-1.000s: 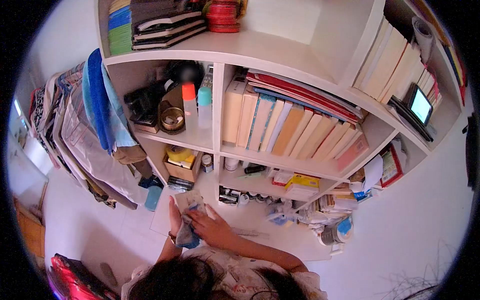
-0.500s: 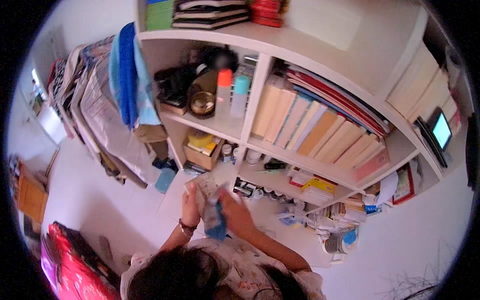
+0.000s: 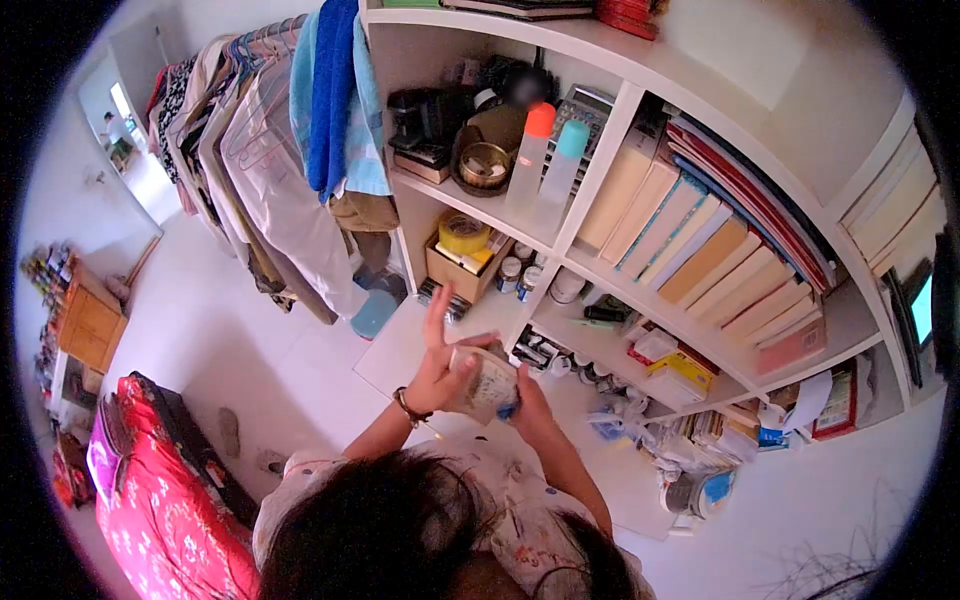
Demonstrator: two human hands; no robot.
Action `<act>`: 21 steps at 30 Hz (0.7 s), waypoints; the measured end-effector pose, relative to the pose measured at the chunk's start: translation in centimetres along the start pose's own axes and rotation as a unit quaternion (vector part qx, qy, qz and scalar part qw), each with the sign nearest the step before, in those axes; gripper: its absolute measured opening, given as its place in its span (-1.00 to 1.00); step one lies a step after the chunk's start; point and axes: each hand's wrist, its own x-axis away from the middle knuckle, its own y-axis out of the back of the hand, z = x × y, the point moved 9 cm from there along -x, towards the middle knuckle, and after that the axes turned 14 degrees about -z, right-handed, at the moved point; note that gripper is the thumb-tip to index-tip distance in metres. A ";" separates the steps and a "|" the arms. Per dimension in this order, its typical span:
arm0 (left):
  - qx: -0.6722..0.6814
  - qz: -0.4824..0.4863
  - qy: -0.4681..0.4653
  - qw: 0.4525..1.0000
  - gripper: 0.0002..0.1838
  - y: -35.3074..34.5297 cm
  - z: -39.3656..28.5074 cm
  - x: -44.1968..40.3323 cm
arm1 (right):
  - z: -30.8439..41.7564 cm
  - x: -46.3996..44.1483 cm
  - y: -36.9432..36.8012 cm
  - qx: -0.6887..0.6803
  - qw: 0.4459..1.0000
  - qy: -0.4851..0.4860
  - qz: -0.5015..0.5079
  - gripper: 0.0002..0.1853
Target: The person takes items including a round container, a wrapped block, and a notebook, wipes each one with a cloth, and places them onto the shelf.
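Observation:
In front of my chest, my left hand (image 3: 432, 378) holds a pale container with printing on its side (image 3: 485, 385). The thumb presses on its near side while a finger or two point upward. My right hand (image 3: 530, 402) is closed at the container's right side, against a crumpled grey-blue cloth (image 3: 508, 410). Most of the cloth is hidden by the container and the fingers. What kind of container it is, I cannot make out.
A white shelf unit (image 3: 610, 150) stands ahead with books (image 3: 700, 240), two capped bottles (image 3: 545, 165), a brass bowl (image 3: 484, 165) and a cardboard box (image 3: 465, 265). Clothes (image 3: 270, 160) hang on the left. Red floral fabric (image 3: 170, 500) lies lower left.
My view has shifted, so the shelves appear further right and lower. The container has turned, showing its printed side, and the cloth that hung below my right hand is now mostly hidden.

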 end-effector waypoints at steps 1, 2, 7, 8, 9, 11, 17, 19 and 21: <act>0.008 -0.021 -0.006 1.000 -0.36 0.5 0.1 -0.3 | -0.1 0.5 0.4 0.135 0.989 0.044 -0.032 -0.33; 0.015 -0.043 -0.012 0.999 -0.38 1.0 0.1 -0.6 | -0.7 0.5 0.4 0.136 0.989 0.046 -0.033 -0.33; 0.172 -0.057 0.064 0.981 -0.52 1.0 0.2 0.0 | 2.4 1.8 -2.0 0.070 0.987 0.140 0.023 -0.24; 0.225 -0.048 0.095 0.969 -0.44 0.4 0.6 0.6 | 3.2 1.7 -1.7 0.023 0.988 0.148 0.023 -0.22; 0.134 -0.018 0.055 0.989 -0.40 0.2 1.0 1.1 | 6.7 3.0 -2.1 0.134 0.960 0.245 0.007 -0.22; 0.124 -0.003 0.044 0.991 -0.33 -0.5 1.3 1.5 | 7.4 2.8 -2.1 0.122 0.963 0.241 0.022 -0.34; 0.027 -0.048 0.046 0.997 -0.34 0.1 3.5 1.5 | 5.1 2.5 -3.2 0.236 0.934 0.267 -0.031 -0.54; 0.094 -0.094 0.170 0.976 -0.32 -0.1 5.4 1.5 | 5.1 2.1 -1.9 0.225 0.924 0.285 -0.118 -0.59; 0.146 -0.096 0.218 0.960 -0.27 -0.5 6.6 2.5 | 5.8 2.5 -1.2 0.274 0.883 0.328 -0.193 -0.62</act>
